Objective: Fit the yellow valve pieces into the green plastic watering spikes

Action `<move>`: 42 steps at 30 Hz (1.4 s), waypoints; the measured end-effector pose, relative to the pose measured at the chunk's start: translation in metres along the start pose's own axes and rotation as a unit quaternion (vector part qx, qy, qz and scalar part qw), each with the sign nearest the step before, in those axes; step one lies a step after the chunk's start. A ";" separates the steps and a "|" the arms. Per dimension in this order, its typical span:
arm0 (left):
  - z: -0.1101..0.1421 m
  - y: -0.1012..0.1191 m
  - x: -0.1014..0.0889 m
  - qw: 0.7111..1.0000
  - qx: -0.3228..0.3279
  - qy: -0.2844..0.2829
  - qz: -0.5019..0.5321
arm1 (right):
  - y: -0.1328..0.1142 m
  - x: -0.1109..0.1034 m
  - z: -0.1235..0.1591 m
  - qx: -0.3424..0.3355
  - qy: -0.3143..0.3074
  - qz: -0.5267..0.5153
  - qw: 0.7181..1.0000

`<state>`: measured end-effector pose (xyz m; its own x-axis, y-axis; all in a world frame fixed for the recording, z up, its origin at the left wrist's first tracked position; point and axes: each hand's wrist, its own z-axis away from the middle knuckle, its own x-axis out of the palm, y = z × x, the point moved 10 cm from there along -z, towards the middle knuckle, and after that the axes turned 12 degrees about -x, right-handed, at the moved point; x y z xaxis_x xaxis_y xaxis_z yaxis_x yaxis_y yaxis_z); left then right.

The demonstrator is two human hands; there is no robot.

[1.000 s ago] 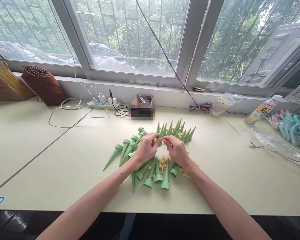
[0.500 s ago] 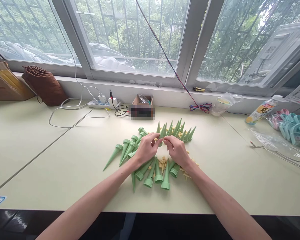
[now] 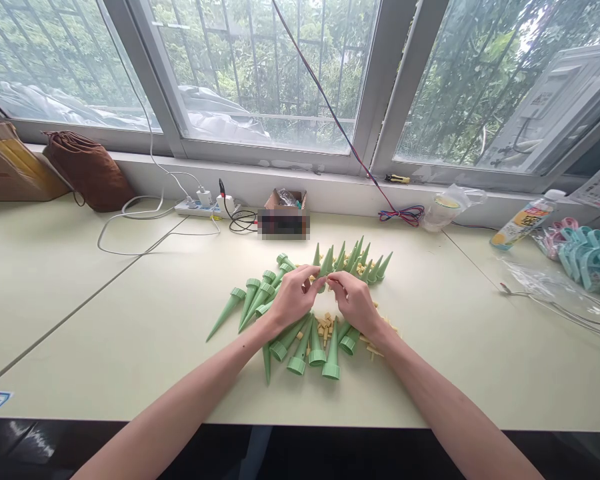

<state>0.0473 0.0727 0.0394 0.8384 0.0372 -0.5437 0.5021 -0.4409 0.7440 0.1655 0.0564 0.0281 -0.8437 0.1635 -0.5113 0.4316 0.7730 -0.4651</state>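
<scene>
Both of ours meet over the desk (image 3: 150, 347), the left hand (image 3: 294, 293) pinching a cone (image 3: 325, 269), the right hand (image 3: 354, 301) with fingertips together beside it, gripping what we cannot tell.

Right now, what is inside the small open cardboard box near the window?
The cardboard box shows crumpled clear plastic and a bit of something teal at its top. Anything deeper is hidden by these and the box's front; a pixelated patch covers the area below.

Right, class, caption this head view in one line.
Left hand holding a green cone, right hand close beside it, with yellow pieces and more cones around.
</scene>
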 end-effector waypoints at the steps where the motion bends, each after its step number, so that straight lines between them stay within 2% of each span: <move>1: 0.000 0.000 0.000 1.000 0.001 0.001 0.000 | 0.000 0.000 0.000 0.000 0.001 0.000 1.000; 42: 0.001 0.001 0.000 1.000 0.003 0.002 0.001 | 0.000 -0.001 0.000 -0.010 0.004 0.001 1.000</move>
<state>0.0474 0.0719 0.0398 0.8397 0.0396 -0.5417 0.5000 -0.4458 0.7425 0.1660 0.0562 0.0287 -0.8460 0.1695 -0.5056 0.4260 0.7851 -0.4496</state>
